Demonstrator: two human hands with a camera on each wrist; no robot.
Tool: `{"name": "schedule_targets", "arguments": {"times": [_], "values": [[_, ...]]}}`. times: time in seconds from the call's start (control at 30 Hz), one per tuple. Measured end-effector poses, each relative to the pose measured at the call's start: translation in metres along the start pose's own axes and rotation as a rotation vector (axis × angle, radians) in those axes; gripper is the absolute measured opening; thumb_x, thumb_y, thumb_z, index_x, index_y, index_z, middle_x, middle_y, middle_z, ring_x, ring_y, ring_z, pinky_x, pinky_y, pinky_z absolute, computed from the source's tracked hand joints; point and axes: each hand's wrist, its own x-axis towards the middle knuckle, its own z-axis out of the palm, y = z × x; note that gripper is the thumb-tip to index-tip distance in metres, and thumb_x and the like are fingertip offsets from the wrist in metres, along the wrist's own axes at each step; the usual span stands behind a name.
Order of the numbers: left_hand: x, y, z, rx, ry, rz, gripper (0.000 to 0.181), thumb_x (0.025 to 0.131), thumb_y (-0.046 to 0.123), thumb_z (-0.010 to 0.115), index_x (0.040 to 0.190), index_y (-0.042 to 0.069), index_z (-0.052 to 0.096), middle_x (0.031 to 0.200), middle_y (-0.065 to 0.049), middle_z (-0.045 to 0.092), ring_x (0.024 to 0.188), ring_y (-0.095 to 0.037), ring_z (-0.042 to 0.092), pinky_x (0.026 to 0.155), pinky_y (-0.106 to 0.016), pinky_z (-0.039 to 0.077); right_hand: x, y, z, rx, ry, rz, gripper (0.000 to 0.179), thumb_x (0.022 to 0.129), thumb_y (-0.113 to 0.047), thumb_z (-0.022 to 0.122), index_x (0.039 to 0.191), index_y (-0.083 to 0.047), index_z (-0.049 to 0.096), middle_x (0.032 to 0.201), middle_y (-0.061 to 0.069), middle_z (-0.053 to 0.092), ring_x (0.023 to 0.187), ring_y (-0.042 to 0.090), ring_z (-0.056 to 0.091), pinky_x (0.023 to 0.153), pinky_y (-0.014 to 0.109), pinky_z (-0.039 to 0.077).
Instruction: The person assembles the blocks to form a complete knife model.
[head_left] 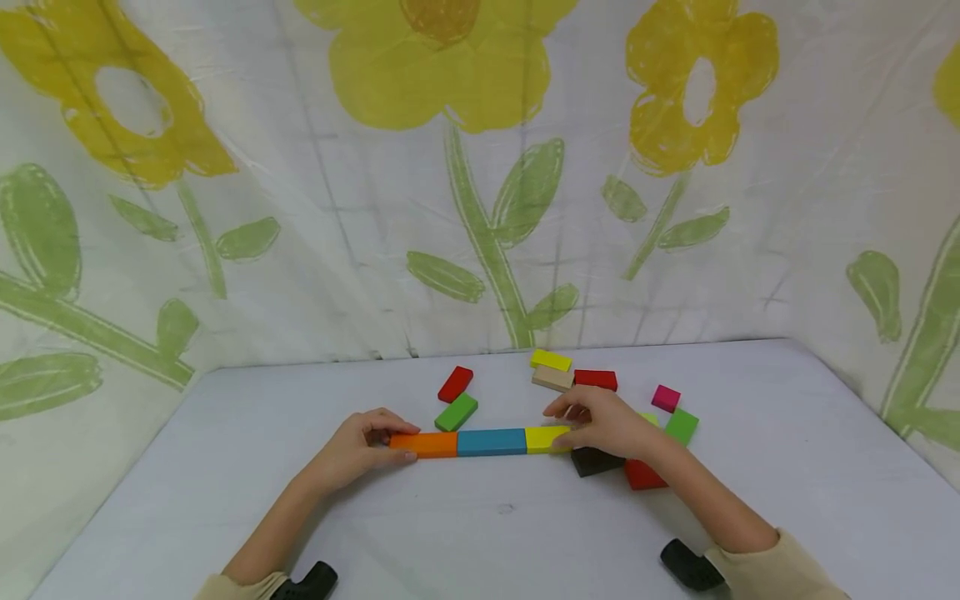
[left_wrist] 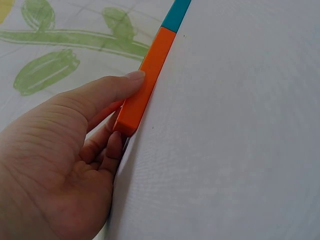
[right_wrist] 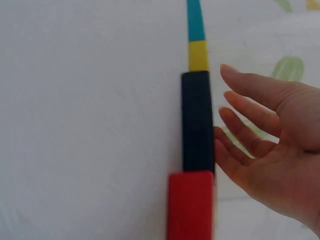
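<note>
My left hand (head_left: 356, 446) holds the left end of an orange block (head_left: 429, 446) between thumb and fingers. In the left wrist view its thumb lies along the orange block (left_wrist: 147, 82), with the other fingers partly hidden behind. A blue block (head_left: 491, 442) and a yellow block (head_left: 542, 439) continue the row to the right, end to end. Over the yellow block's right end hovers my right hand (head_left: 603, 423), fingers loosely bent. The right wrist view shows its thumb and fingers spread beside the yellow block (right_wrist: 198, 56) and a black block (right_wrist: 197, 120), gripping neither.
Right of the row, the black block and a red block (head_left: 643, 475) lie partly under the right forearm. Behind the row are a green block (head_left: 456, 412) and a red one (head_left: 455, 383). Yellow, beige, red, pink and green blocks (head_left: 682, 426) lie at the back right.
</note>
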Motion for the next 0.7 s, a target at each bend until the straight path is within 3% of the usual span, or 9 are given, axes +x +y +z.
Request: {"name": "schedule_targets", "arguments": {"times": [0.33, 0.57, 0.7], "values": [[0.000, -0.001, 0.001, 0.013, 0.006, 0.018, 0.028, 0.090, 0.014, 0.083, 0.117, 0.006, 0.080, 0.112, -0.009, 0.071, 0.097, -0.022, 0.057, 0.082, -0.022, 0.051, -0.017, -0.007, -0.032, -0.006, 0.021, 0.042, 0.038, 0.093, -0.017, 0.081, 0.126, 0.000, 0.072, 0.122, 0.015, 0.071, 0.110, 0.029, 0.063, 0.094, 0.037, 0.057], [-0.001, -0.001, 0.000, 0.008, 0.003, 0.014, 0.028, 0.090, 0.013, 0.083, 0.117, 0.006, 0.080, 0.111, -0.009, 0.071, 0.098, -0.023, 0.056, 0.082, -0.023, 0.050, -0.030, 0.002, -0.035, -0.024, -0.051, 0.014, 0.029, 0.091, -0.016, 0.084, 0.116, -0.005, 0.075, 0.112, 0.006, 0.074, 0.102, 0.020, 0.064, 0.086, 0.024, 0.057], [-0.001, -0.001, 0.000, 0.012, 0.004, 0.012, 0.028, 0.090, 0.014, 0.083, 0.117, 0.006, 0.080, 0.112, -0.009, 0.071, 0.098, -0.023, 0.057, 0.082, -0.023, 0.050, -0.035, 0.004, -0.037, 0.004, -0.104, 0.005, 0.026, 0.089, -0.011, 0.085, 0.112, -0.005, 0.075, 0.111, 0.006, 0.074, 0.098, 0.018, 0.062, 0.082, 0.022, 0.057]]}}
